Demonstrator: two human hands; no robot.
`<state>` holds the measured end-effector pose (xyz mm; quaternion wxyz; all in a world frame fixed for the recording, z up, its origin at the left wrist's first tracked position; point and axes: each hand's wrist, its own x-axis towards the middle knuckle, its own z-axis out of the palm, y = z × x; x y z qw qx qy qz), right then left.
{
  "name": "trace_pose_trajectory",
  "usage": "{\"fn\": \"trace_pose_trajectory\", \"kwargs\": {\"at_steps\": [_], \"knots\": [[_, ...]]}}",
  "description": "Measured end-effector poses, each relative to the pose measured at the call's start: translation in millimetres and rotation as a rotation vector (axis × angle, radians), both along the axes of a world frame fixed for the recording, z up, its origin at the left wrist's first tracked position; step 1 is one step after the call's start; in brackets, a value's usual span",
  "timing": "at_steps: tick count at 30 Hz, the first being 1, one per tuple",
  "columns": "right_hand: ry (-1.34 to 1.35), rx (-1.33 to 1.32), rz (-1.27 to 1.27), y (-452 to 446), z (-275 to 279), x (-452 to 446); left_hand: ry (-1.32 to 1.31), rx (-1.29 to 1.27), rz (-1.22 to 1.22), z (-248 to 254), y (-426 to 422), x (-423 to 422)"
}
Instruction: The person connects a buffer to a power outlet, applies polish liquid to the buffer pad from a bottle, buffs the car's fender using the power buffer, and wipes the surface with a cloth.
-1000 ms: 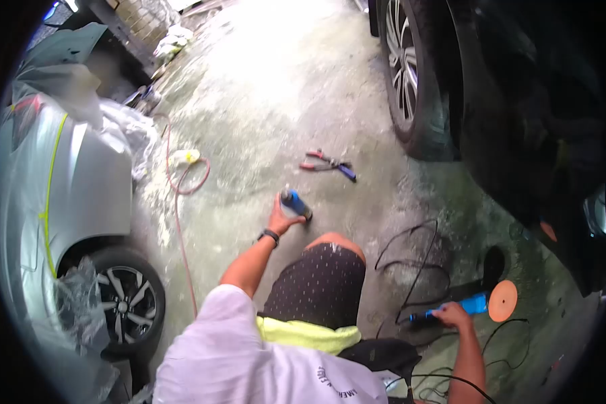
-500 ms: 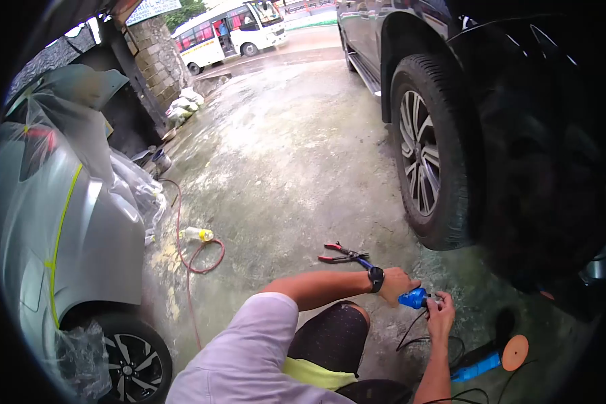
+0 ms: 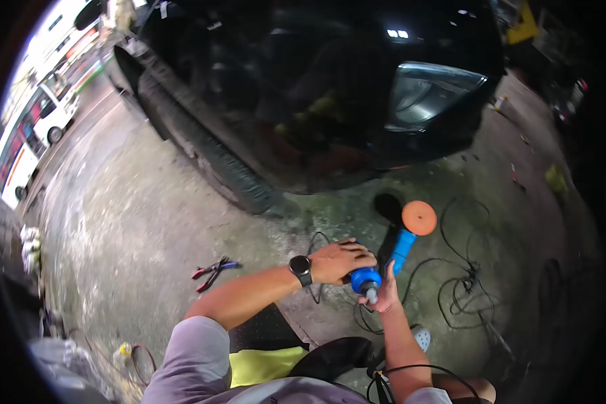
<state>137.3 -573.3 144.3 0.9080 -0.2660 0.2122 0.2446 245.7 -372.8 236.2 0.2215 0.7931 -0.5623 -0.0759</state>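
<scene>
A blue squeeze bottle (image 3: 365,277) with a pale nozzle is tilted between my two hands, nozzle pointing down toward me. My left hand (image 3: 343,261), with a black watch at its wrist, is closed on the bottle's far end. My right hand (image 3: 386,295) grips the bottle from the right side, thumb raised; its other fingers are partly hidden behind the bottle. Just beyond, a blue polisher (image 3: 402,250) with an orange round pad (image 3: 419,217) lies on the concrete. Beside it is a dark round shape (image 3: 388,207), possibly its shadow.
A black car (image 3: 303,108) with a headlight (image 3: 434,94) stands ahead. Pliers (image 3: 213,271) with red and blue handles lie left on the floor. Black cord (image 3: 461,286) is tangled to the right. A white bus (image 3: 37,131) is on the road at far left.
My view has swung right toward the car's front. The bottle has turned nozzle-down toward me, and my right hand has moved from its nozzle end to its side.
</scene>
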Motion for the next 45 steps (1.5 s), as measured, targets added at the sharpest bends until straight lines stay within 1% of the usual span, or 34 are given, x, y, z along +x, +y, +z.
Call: {"fn": "trace_pose_trajectory", "kwargs": {"at_steps": [1, 2, 3, 4, 5, 6, 7, 8, 9, 10, 11, 12, 13, 15, 16, 17, 19, 20, 21, 22, 23, 25, 27, 29, 30, 31, 33, 35, 37, 40, 43, 45], "knots": [[0.079, 0.09, -0.234, 2, 17, -5, -0.128, -0.107, -0.139, -4, -17, -5], [0.008, 0.017, -0.273, -12, 1, -2, -0.147, 0.001, -0.238, -2, -33, -11], [-0.054, -0.058, -0.309, -26, -15, -1, -0.134, -0.011, -0.268, 0, -46, -20], [-0.017, -0.066, -0.362, -42, -3, -3, -0.207, -0.032, -0.196, 4, -57, -29], [-0.054, -0.142, -0.423, -61, 5, -2, -0.28, -0.054, -0.119, 5, -67, -33], [-0.079, -0.03, -0.451, -86, 13, 2, -0.3, 0.03, -0.014, 1, -68, -36], [-0.116, -0.154, -0.589, -116, 20, 4, -0.282, 0.082, 0.072, -2, -65, -39], [-0.226, -0.19, -0.668, -160, 25, 8, -0.149, 0.12, 0.104, -5, -58, -37], [-0.231, -0.358, -0.869, -187, 78, 7, -0.011, 0.164, 0.139, -10, -48, -35], [-0.371, -0.607, -0.993, -223, 116, 4, 0.096, 0.266, 0.195, -9, -39, -35], [-0.503, -0.719, -1.185, -234, 175, 0, 0.203, 0.368, 0.255, -10, -31, -34], [-0.782, -0.838, -1.2, -271, 202, -12, 0.22, 0.373, 0.254, -22, -22, -35], [-0.979, -0.834, -1.208, -305, 234, -18, 0.25, 0.413, 0.286, -36, -12, -36], [-1.008, -1.129, -1.51, -308, 267, -16, 0.292, 0.444, 0.333, -49, -8, -41], [-0.974, -1.24, -1.444, -328, 240, -9, 0.31, 0.457, 0.34, -43, -7, -40], [-0.754, -0.943, -1.329, -311, 188, 14, 0.32, 0.468, 0.344, -38, -6, -38], [-0.619, -0.784, -1.348, -245, 72, 104, 0.322, 0.443, 0.367, -40, -3, -41], [-0.548, -1.547, -0.926, -244, 8, 121, 0.282, 0.461, 0.374, -43, -1, -43], [-0.69, -1.497, -1.038, -235, -19, 145, 0.246, 0.467, 0.402, -49, -2, -41], [-0.667, -1.27, -0.989, -229, -24, 161, 0.22, 0.438, 0.393, -60, 2, -44], [-0.604, -1.054, -0.953, -221, -26, 167, 0.248, 0.454, 0.388, -57, 3, -49], [-0.589, -0.918, -0.882, -216, -12, 176, 0.369, 0.525, 0.419, -36, 1, -43], [-0.604, -0.946, -0.819, -225, -18, 190, 0.383, 0.502, 0.444, -34, 4, -45], [-0.49, -0.902, -0.751, -225, -15, 200, 0.335, 0.461, 0.459, -41, 8, -43], [-0.536, -0.99, -0.758, -226, -20, 206, 0.34, 0.456, 0.467, -46, 10, -42], [-0.538, -0.994, -0.749, -230, -22, 211, 0.296, 0.408, 0.454, -51, 11, -42], [-0.523, -1.108, -0.751, -241, -29, 219, 0.263, 0.358, 0.439, -57, 10, -43], [-0.49, -1.094, -0.748, -243, -26, 222, 0.294, 0.416, 0.437, -53, 7, -43], [-0.458, -1.076, -0.75, -244, -24, 224, 0.294, 0.42, 0.432, -48, 6, -42], [-0.466, -1.098, -0.721, -247, -26, 225, 0.307, 0.44, 0.435, -39, 5, -40], [-0.469, -1.097, -0.751, -248, -32, 229, 0.343, 0.467, 0.443, -38, 2, -37], [-0.54, -1.049, -0.806, -248, -35, 230, 0.364, 0.481, 0.443, -39, 3, -37]]}}
